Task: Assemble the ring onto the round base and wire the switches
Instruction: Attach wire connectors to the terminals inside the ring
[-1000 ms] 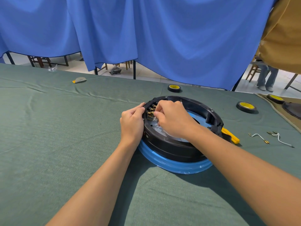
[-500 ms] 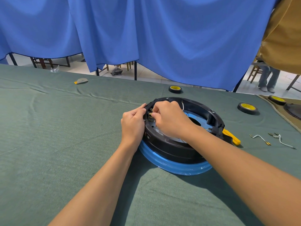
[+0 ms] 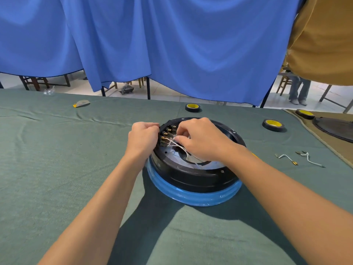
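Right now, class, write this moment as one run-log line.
stage: wiring switches | left hand: holds black ring edge | right hand: pinches white wires at switches | black ring: sits on blue base

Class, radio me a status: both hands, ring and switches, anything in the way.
Left hand grips black ring beside switches. Right hand pinches white wires there. Ring on blue base. Spare wires apart at right; nothing blocking.

Both forearms extend forward and converge on the black ring (image 3: 191,178). The left hand (image 3: 142,138) sits against the ring's left outer wall, fingers curled and gripping its rim. The right hand (image 3: 200,139) is over the ring's interior, knuckles up, thumb and forefinger pinching a white wire (image 3: 172,143).
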